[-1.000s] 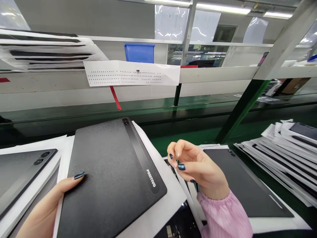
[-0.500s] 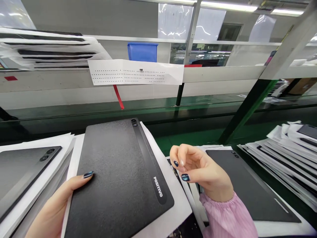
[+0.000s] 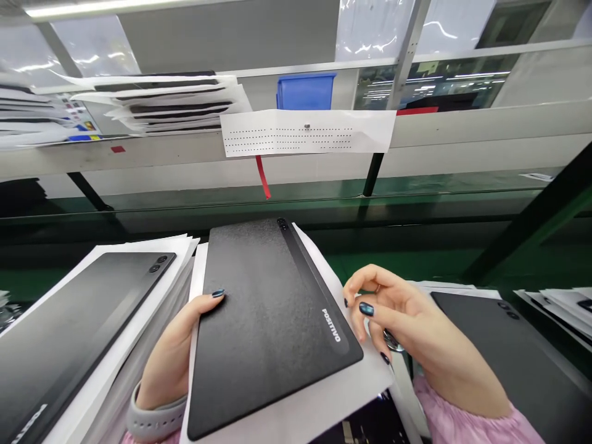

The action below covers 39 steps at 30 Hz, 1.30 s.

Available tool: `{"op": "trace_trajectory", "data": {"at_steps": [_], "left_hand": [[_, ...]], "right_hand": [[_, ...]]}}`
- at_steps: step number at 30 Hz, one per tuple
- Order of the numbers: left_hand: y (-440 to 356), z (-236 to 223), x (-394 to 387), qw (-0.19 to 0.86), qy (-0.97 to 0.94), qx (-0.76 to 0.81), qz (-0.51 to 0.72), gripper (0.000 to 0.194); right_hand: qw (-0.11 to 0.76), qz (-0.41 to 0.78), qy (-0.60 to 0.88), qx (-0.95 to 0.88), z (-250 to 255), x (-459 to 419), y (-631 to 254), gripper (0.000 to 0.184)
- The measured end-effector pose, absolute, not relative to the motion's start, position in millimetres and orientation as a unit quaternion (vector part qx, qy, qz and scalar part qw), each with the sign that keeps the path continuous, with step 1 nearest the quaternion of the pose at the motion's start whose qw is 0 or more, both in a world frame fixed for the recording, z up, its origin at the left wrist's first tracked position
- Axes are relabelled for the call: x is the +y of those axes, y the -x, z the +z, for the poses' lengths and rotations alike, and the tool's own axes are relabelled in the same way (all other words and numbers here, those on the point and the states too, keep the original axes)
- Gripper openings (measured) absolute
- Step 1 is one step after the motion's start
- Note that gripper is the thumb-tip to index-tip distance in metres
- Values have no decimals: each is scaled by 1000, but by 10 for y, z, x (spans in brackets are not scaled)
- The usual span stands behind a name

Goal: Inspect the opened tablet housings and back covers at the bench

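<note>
A black tablet back cover (image 3: pixel 268 320) marked POSITIVO, with two camera rings at its top, is tilted in front of me over a white paper sheet (image 3: pixel 296 407). My left hand (image 3: pixel 171 351), with a grey band at the wrist, grips the cover and sheet by their left edge, thumb on top and fingers hidden beneath. Just off the cover's right edge hovers my right hand (image 3: pixel 393 314), fingers loosely bent and apart, holding nothing. A small shiny round item (image 3: pixel 393 341) shows partly behind its fingers. Under the sheet lies a dark panel (image 3: pixel 365 425), partly covered.
At the left, a paper-layered stack bears another dark cover (image 3: pixel 92 320). One more cover (image 3: pixel 518 345) lies at the right beside layered papers (image 3: pixel 564 308). The shelf ahead carries stacked sheets (image 3: pixel 180 102), a blue bin (image 3: pixel 305 92) and a hanging paper strip (image 3: pixel 308 139). A green post (image 3: pixel 536 209) slants at right.
The view has swung left, so the scene sits further right. My right hand has come closer to the cover's right edge and its fingers have spread. My left hand keeps its grip.
</note>
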<state>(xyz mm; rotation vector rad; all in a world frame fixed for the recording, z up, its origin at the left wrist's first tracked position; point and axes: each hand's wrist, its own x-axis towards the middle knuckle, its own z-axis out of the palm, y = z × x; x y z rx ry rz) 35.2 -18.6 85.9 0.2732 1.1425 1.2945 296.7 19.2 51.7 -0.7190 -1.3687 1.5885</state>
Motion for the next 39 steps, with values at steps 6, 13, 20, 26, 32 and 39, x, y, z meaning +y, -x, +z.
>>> {"op": "trace_trajectory", "data": {"at_steps": [6,13,20,26,32,39], "left_hand": [[-321,714,-151,655,-152,452,586,15],[-312,687,-62,700,-123,394,583,42],[-299,744,-27,735,-84,341,580,53],[-272,698,-24,744,-111,283,595,49],[-302,771,-13,705,-77,377,596,46],[-295,799,6,678,-98,475,553,44]], "right_hand": [[377,678,321,-544,381,273,-2815,40],[395,702,313,-503,413,278,-2757,61],[418,691,321,-495,381,307,-2759,57],[394,710,298,-502,346,335,-2780,60],[391,727,277,-491,352,335,-2769,54],[420,673,356,-494,365,327,-2751,46]]}}
